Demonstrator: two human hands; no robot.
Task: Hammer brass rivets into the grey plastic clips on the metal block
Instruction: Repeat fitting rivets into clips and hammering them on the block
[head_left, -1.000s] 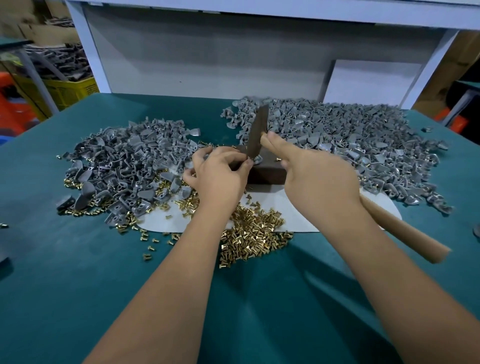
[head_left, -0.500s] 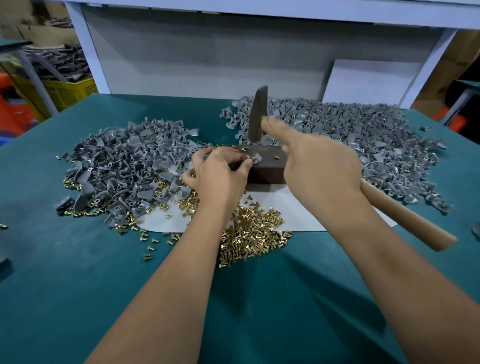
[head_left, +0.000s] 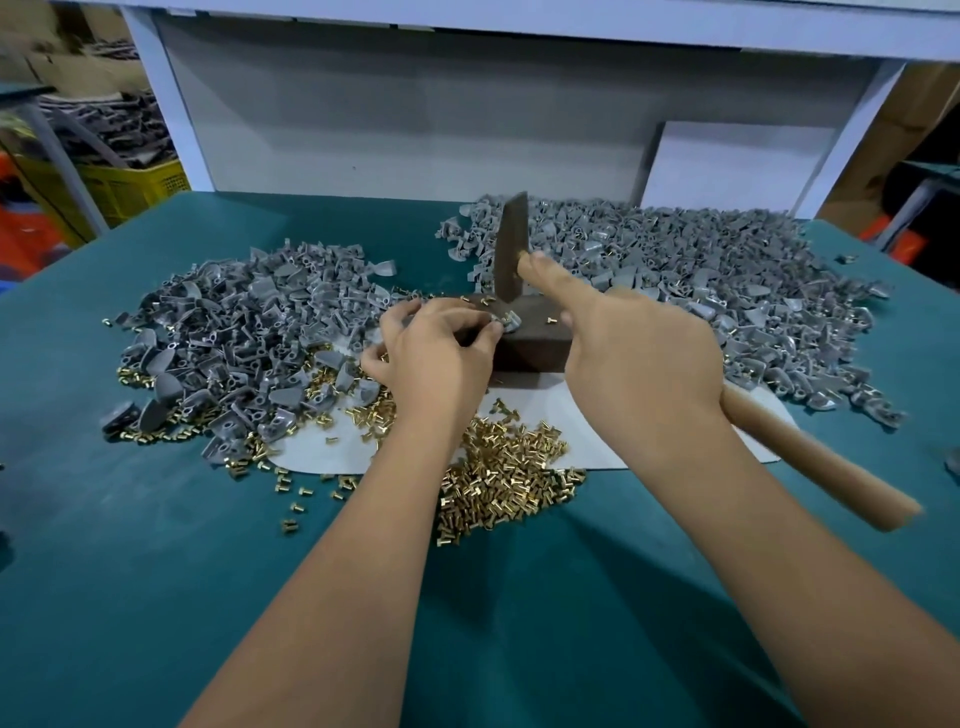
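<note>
Swung back down since a moment ago, hammer (head_left: 511, 248) head just above metal block (head_left: 535, 345). Right hand (head_left: 641, 358) wrapped round handle; left hand (head_left: 434, 353) pinching grey clip (head_left: 508, 323) on block, mid-counter (head_left: 156, 571).

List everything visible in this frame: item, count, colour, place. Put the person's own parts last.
Metal block: one, dark brown, table centre.
Clip on block: one, grey, block's top left edge.
Hammer: one, dark head, tan wooden handle, head above the block.
Left clip pile: many, grey, left of block.
Right clip pile: many, grey, behind and right of block.
Brass rivets: many, gold, heaped in front of block.
White sheet: one, under block.
Table: teal.
Yellow crate: one, far left.
Left hand: fingers pinching the clip.
Right hand: grips hammer.
</note>
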